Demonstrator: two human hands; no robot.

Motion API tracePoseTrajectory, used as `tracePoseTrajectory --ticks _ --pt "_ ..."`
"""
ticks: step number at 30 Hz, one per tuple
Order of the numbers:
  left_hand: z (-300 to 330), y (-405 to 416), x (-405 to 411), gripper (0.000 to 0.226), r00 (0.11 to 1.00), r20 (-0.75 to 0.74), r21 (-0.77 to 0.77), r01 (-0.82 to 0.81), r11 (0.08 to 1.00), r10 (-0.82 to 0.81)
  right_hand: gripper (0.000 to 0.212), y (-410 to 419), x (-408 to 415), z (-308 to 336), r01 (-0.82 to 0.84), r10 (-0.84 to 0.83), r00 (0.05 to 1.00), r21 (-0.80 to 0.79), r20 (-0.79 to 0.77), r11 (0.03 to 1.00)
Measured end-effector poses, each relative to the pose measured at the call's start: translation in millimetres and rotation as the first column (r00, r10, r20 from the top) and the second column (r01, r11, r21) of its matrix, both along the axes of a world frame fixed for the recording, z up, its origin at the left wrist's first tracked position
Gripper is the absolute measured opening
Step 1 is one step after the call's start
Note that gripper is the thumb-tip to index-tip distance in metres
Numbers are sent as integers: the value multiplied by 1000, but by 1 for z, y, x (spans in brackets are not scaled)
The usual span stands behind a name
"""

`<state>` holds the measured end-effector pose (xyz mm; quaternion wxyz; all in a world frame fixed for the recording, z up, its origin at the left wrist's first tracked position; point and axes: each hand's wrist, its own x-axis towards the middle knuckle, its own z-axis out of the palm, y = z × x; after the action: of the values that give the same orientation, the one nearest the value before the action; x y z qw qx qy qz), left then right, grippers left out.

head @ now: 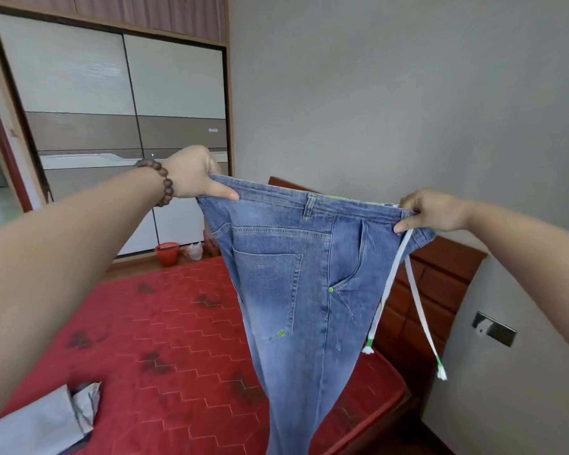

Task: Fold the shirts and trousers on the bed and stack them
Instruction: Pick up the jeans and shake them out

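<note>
Both hands pinch the waistband of the faded blue denim trousers [286,290]: left hand [194,175] at one end, right hand [431,210] at the other, stretching it taut. The legs hang straight down from the grip, long axis vertical, above the red quilted mattress [165,339]. White drawstrings [388,287] dangle below the right hand. A folded grey garment [43,418] lies on the mattress's near corner, left of the trousers.

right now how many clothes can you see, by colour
blue: 1, the jeans held up by the waistband in the left hand and right hand
grey: 1, the garment lying on the red bed
total: 2
</note>
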<state>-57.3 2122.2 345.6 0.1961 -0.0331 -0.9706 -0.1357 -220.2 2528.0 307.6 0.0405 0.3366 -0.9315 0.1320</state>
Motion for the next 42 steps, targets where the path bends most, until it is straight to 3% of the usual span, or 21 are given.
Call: tracePoseTrajectory --ticks 3,7,9,11,15,24,26,32,34,36,37,39,41,42 --pt "18 -6 25 67 997 -73 136 28 990 -18 33 -3 17 30 -19 20 1000 -28 17 999" --pt "21 -22 56 85 961 -276 319 62 946 30 60 -4 27 50 -22 10 1000 -412 -30 911" --pt "2 -20 69 96 986 -154 274 -20 962 64 60 -11 35 30 -29 27 1000 -329 -12 944" --pt "-19 -19 79 92 992 -31 167 -118 979 124 60 -17 39 7 -40 44 999 -195 18 980" --pt "-30 -24 93 90 984 -59 82 -164 983 169 57 -17 26 -6 -110 123 992 -236 42 965" --pt "-34 -15 104 53 973 -103 187 -185 965 207 22 -2 11 -19 -183 197 960 -89 196 979" --pt "-35 -14 101 51 975 -88 206 -183 961 204 21 -4 8 -26 -172 188 968 -108 165 979" --pt "-42 -13 92 30 977 -89 434 -138 890 194 29 -24 -1 -42 -153 195 979 -404 66 902" --pt "-42 -7 91 28 975 -117 418 -124 900 189 32 -31 -1 -39 -196 215 976 -345 19 918" --pt "-44 -4 88 34 966 -148 390 -142 910 214 21 -38 -3 -35 -209 188 975 -197 -118 958" --pt "-45 -4 88 31 952 -186 414 -147 898 242 13 -41 -7 -36 -217 175 964 -210 -202 953" --pt "-53 -9 84 17 913 -273 561 -104 821 302 7 -47 -14 -44 -204 114 966 -418 -230 885" --pt "-66 -14 82 12 922 -240 748 -24 663 303 16 -56 -12 -57 -56 99 995 -655 30 754" --pt "-74 -16 79 15 942 -192 814 -4 581 275 18 -59 -10 -63 36 134 973 -692 190 721"
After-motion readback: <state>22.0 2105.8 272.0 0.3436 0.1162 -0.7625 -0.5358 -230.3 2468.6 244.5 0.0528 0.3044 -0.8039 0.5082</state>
